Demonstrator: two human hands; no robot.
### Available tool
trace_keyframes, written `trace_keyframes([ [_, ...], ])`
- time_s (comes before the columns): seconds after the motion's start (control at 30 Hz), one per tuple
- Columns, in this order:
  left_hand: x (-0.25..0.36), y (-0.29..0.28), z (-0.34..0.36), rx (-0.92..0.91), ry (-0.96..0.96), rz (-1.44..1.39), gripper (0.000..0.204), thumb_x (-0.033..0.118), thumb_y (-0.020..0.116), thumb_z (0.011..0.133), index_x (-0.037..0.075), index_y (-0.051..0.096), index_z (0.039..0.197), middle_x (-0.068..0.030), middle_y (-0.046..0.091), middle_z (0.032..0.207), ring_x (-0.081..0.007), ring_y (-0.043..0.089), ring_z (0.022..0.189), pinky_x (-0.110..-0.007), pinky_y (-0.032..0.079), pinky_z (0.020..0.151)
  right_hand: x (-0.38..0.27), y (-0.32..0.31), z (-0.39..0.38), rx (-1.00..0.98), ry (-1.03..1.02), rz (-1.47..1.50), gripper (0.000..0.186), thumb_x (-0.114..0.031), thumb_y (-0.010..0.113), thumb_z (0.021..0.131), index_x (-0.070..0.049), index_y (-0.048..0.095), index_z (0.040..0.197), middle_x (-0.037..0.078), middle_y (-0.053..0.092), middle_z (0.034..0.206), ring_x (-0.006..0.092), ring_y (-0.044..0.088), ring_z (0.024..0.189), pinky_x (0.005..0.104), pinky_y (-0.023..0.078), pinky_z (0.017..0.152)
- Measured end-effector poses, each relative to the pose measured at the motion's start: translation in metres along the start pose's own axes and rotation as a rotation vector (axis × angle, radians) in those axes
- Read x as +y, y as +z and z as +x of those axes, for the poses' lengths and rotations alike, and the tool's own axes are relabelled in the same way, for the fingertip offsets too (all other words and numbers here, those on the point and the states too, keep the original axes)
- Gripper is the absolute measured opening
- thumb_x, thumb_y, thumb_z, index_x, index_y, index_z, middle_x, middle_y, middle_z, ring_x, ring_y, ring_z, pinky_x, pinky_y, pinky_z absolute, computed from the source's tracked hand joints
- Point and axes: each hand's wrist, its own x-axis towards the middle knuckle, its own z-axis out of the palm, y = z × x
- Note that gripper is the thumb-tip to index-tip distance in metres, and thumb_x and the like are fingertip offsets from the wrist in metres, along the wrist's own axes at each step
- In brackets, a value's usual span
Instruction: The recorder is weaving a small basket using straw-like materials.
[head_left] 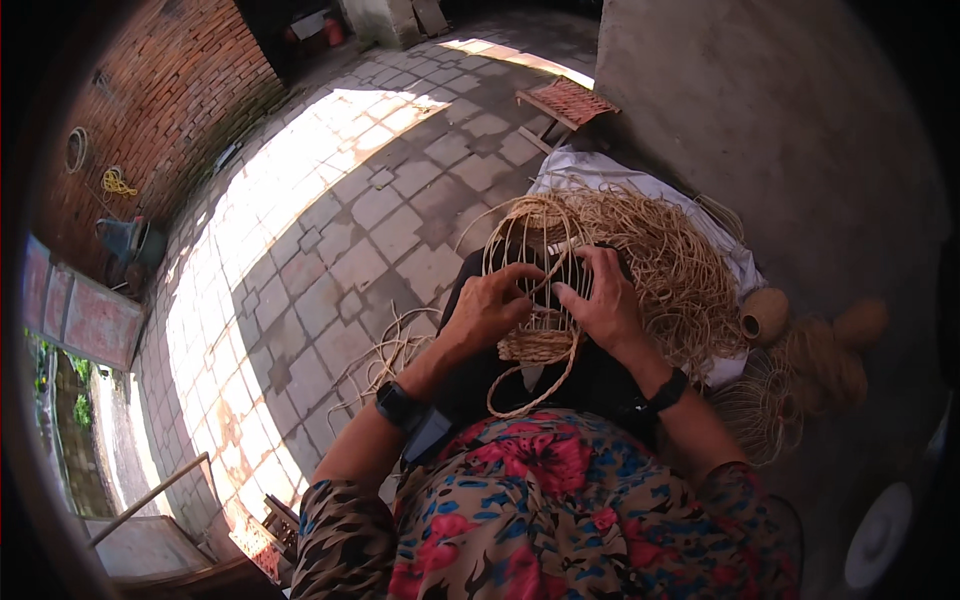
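Observation:
A partly woven basket (540,347) rests on my lap, with thin upright ribs showing between a braided band at the near end and straw-coloured weaving at the far end. At its left side, my left hand (492,308) has its fingers bent and pinched on a twisted straw cord (552,272) that crosses the ribs. My right hand (608,305) grips the basket's right side, thumb over the ribs and fingers curled at the far side. A loop of braided cord (545,408) hangs from the near end toward me. The fingertips are partly hidden among the ribs.
Beyond and right of my knees, a big heap of loose straw cord (680,270) lies on a white sheet (738,262). Woven round pots (765,315) and a wire frame (757,415) sit farther right. Loose strands (395,350) trail at left. A low stool (568,102) stands by the wall.

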Motion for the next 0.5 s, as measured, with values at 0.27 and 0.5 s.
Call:
trace_keyframes([
  [0.27, -0.024, 0.002, -0.036, 0.128, -0.17, -1.304, 0.03, 0.005, 0.059, 0.091, 0.012, 0.05, 0.118, -0.0029, 0.06, 0.088, -0.0046, 0.039, 0.054, -0.02, 0.034, 0.049, 0.005, 0.013, 0.004, 0.007, 0.097, 0.029, 0.044, -0.015, 0.07, 0.074, -0.009, 0.048, 0.112, 0.014, 0.052, 0.102, 0.0374, 0.06, 0.088, 0.0455, 0.05, 0.074],
  [0.5, -0.105, -0.089, -0.051, 0.395, -0.282, -1.23, 0.021, 0.007, 0.056, 0.091, 0.012, 0.049, 0.111, 0.0063, 0.034, 0.062, -0.0036, 0.026, 0.044, -0.021, 0.021, 0.039, 0.028, 0.011, 0.003, -0.061, 0.176, 0.077, 0.041, -0.015, 0.068, 0.072, -0.007, 0.051, 0.109, 0.013, 0.054, 0.1, 0.0314, 0.06, 0.089, 0.0412, 0.051, 0.077],
])
